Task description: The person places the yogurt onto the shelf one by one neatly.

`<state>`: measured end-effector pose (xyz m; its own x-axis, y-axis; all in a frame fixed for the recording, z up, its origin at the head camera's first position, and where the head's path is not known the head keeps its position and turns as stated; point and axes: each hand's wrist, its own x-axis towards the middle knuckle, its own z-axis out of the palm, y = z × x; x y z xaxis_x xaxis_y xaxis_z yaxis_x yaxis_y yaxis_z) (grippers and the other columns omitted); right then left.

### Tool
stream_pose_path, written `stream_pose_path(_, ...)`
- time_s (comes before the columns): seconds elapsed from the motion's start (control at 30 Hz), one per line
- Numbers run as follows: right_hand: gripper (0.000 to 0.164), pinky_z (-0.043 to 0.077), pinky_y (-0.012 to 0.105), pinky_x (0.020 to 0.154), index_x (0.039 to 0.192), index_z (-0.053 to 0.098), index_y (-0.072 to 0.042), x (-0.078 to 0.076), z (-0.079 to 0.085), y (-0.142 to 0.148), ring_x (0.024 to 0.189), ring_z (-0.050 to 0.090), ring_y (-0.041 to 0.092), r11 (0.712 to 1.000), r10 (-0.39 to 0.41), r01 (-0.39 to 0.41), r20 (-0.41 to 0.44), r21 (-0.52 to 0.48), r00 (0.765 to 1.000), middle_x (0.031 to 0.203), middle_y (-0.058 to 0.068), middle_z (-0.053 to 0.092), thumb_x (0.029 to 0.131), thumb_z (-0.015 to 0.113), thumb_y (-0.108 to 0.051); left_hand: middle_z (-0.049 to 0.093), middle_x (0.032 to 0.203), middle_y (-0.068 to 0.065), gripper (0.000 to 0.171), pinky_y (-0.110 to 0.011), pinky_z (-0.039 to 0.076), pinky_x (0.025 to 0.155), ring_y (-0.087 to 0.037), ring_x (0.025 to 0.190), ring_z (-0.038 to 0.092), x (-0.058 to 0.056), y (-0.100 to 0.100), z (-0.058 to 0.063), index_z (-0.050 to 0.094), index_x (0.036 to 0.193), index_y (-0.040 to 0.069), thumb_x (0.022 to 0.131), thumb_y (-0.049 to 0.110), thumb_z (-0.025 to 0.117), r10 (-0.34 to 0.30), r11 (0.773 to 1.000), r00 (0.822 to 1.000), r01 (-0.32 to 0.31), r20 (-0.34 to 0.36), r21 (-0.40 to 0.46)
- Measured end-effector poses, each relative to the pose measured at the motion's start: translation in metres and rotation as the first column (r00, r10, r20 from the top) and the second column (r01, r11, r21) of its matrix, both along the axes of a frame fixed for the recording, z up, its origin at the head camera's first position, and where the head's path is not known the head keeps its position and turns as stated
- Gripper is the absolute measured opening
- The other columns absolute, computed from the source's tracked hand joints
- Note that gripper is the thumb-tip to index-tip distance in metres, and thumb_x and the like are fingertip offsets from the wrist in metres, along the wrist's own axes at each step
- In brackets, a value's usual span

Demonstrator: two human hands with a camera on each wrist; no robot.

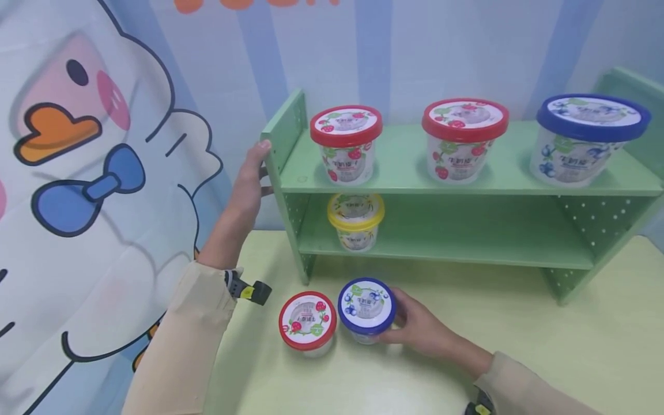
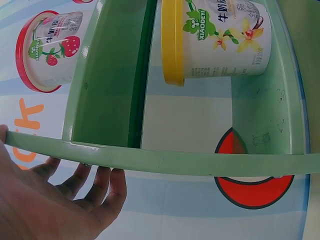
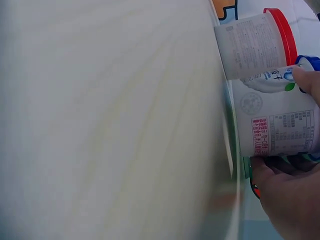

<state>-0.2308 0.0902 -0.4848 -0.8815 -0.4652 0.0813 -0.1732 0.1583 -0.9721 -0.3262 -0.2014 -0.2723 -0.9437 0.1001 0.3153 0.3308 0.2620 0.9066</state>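
My right hand (image 1: pixel 422 328) grips the side of a tub with a blue lid (image 1: pixel 367 305) and blueberry pictures, on the table. The right wrist view shows its thumb and fingers on opposite sides of the tub (image 3: pixel 280 117). Just left of it stands a red-lidded strawberry tub (image 1: pixel 308 323). My left hand (image 1: pixel 246 187) holds the left side panel of a green two-tier shelf (image 1: pixel 446 227). In the left wrist view, the left fingers (image 2: pixel 102 192) lie against the panel's outer face.
On the upper tier stand two red-lidded tubs (image 1: pixel 346 144) (image 1: pixel 463 141) and a larger blue-lidded tub (image 1: pixel 583 141). A yellow-lidded tub (image 1: pixel 356 222) sits at the left of the lower tier. Behind hangs a cartoon duck backdrop (image 1: pixel 197 69). The pale table (image 1: pixel 290 380) lies beneath.
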Motion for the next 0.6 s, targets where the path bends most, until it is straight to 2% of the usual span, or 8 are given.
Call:
stream_pose_path(0.23, 0.094, 0.029, 0.049, 0.109, 0.147, 0.036, 0.000, 0.000, 0.003, 0.009, 0.135, 0.037, 0.039, 1.000, 0.003, -0.002, -0.042, 0.030, 0.999, 0.144, 0.019, 0.045, 0.071, 0.089, -0.015, 0.045, 0.135, -0.007, 0.072, -0.054, 0.037, 0.098, -0.025, 0.127, 0.042, 0.001, 0.000, 0.000, 0.043, 0.144, 0.017, 0.094, 0.068, 0.030, 0.004, 1.000, 1.000, -0.004, 0.003, 0.000)
stream_pose_path(0.43, 0.092, 0.029, 0.049, 0.109, 0.146, 0.037, 0.001, 0.002, 0.005, 0.015, 0.136, 0.035, 0.041, 1.000, 0.028, -0.028, -0.073, 0.001, 0.997, 0.143, 0.020, 0.045, 0.070, 0.088, -0.009, 0.043, 0.137, -0.008, 0.068, -0.056, 0.036, 0.100, -0.026, 0.129, 0.040, 0.002, 0.002, 0.001, 0.042, 0.144, 0.017, 0.095, 0.064, 0.030, 0.006, 1.000, 1.000, -0.006, 0.014, 0.015)
stream_pose_path(0.6, 0.094, 0.031, 0.051, 0.108, 0.147, 0.035, 0.003, 0.002, 0.009, 0.021, 0.133, 0.039, 0.042, 0.999, 0.033, -0.034, -0.106, -0.012, 0.994, 0.142, 0.021, 0.046, 0.070, 0.087, -0.007, 0.043, 0.137, -0.008, 0.070, -0.056, 0.035, 0.100, -0.027, 0.129, 0.040, 0.003, 0.002, 0.003, 0.042, 0.144, 0.017, 0.095, 0.065, 0.030, 0.008, 1.000, 1.000, -0.008, 0.015, 0.008)
